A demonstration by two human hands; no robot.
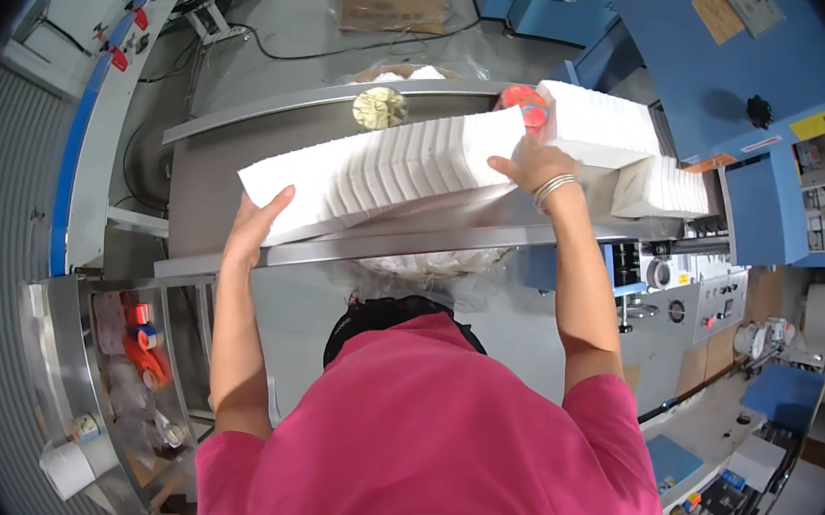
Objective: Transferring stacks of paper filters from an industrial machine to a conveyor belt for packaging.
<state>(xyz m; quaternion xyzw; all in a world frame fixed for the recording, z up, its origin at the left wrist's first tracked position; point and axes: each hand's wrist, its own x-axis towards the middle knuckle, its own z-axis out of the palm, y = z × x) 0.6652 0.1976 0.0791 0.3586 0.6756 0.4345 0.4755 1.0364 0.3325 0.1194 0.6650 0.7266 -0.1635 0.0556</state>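
A long white stack of folded paper napkins (391, 170) is lifted at a slant over a steel trough (245, 129). My left hand (257, 226) presses flat against its near left end. My right hand (533, 165), with a silver bracelet at the wrist, presses against its far right end, so the stack is squeezed between both palms. More white stacks (602, 127) lie further right on the trough, coming out of a blue machine (743, 81). An orange round object (524, 101) sits just behind my right hand.
A crumpled yellowish ball (380, 108) lies on the trough's back rail. A steel tray (134, 369) at lower left holds tape rolls and small items. A blue-edged conveyor (78, 142) runs along the left. Clear plastic bags hang under the trough.
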